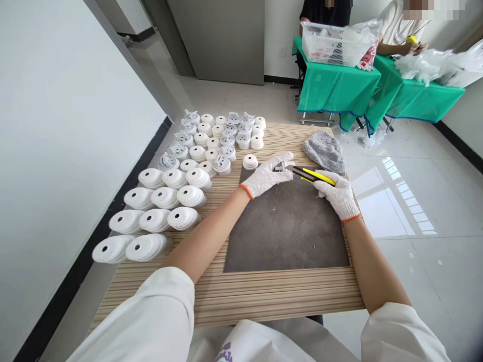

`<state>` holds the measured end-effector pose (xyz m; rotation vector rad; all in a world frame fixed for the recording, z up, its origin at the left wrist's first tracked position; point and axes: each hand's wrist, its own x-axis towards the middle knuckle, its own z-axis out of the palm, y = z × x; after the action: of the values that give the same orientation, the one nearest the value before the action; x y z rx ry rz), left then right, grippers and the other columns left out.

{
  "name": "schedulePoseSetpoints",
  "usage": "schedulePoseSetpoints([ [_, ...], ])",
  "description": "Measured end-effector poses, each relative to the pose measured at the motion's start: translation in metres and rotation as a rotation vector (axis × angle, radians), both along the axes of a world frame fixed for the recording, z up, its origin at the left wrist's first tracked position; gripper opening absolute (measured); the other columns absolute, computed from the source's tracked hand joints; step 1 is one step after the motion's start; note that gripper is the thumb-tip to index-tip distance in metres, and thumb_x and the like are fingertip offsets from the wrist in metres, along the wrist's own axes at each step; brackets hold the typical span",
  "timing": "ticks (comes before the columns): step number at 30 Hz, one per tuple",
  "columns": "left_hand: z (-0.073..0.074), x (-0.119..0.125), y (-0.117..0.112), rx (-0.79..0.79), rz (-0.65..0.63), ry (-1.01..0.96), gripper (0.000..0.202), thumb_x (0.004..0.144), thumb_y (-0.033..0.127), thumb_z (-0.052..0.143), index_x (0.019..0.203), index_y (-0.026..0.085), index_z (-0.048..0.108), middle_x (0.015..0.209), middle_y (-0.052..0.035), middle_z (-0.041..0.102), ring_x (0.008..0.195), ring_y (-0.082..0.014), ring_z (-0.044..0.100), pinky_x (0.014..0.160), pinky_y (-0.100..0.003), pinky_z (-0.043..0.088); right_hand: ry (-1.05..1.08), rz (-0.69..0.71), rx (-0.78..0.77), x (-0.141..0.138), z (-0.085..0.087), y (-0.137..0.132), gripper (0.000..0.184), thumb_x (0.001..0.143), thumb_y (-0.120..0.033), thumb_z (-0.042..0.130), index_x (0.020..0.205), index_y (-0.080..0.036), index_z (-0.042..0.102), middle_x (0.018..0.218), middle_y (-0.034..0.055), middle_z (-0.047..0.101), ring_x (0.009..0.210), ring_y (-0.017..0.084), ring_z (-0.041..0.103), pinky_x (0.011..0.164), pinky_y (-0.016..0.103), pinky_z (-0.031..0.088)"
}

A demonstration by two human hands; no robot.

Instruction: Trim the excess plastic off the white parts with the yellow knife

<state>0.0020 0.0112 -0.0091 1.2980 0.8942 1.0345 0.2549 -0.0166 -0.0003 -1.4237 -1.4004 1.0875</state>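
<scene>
White moulded plastic caps point(165, 197) lined the table's point(241, 296) left side; your gloved left hand point(265, 176) pinched a small pale piece point(279, 167), your gloved right hand point(337, 195) gripped a yellow utility knife point(319, 176), and open dark mat point(287, 236) lay below.

An assembly workshop: green-covered benches point(335, 88), a tiled floor point(433, 281), rows of white moulded parts point(165, 197)
</scene>
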Motion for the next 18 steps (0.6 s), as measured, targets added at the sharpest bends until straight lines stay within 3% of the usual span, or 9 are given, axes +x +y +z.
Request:
schedulePoseSetpoints([
  [4,-0.005,0.002,0.001,-0.029,0.006,-0.075,0.065,0.075,0.032,0.085,0.136,0.024,0.064,0.096,-0.0005,0.064,0.09,-0.0132,0.06,0.099,-0.036,0.05,0.029,-0.034,-0.01,-0.001,0.002,0.0,0.055,0.07,-0.04,0.083,0.119,-0.016,0.076,0.069,-0.0011,0.067,0.051,0.01,0.053,0.049,0.024,0.044],
  [9,-0.009,0.004,0.004,-0.13,-0.002,-0.21,0.056,0.08,0.042,0.081,0.13,0.024,0.064,0.112,-0.0045,0.065,0.103,-0.0164,0.062,0.1,-0.039,0.054,0.1,-0.144,-0.049,-0.003,0.006,0.001,0.056,0.066,-0.039,0.083,0.117,-0.017,0.075,0.07,0.0,0.069,0.048,0.01,0.052,0.043,0.023,0.04],
  [14,-0.004,0.004,0.001,-0.026,0.019,0.034,0.071,0.072,0.029,0.084,0.139,0.021,0.062,0.096,-0.0007,0.064,0.087,-0.0127,0.057,0.098,-0.036,0.05,0.022,-0.028,0.004,-0.003,0.001,0.0,0.056,0.067,-0.04,0.083,0.118,-0.018,0.076,0.07,-0.0009,0.068,0.052,0.011,0.053,0.05,0.025,0.047],
  [18,0.003,0.003,-0.002,0.004,0.002,0.114,0.076,0.073,0.024,0.081,0.145,0.018,0.058,0.101,-0.0028,0.067,0.093,-0.014,0.059,0.102,-0.037,0.047,-0.039,-0.026,0.019,-0.003,0.0,0.0,0.055,0.072,-0.042,0.08,0.121,-0.018,0.075,0.07,-0.0007,0.067,0.052,0.011,0.053,0.05,0.025,0.046],
])
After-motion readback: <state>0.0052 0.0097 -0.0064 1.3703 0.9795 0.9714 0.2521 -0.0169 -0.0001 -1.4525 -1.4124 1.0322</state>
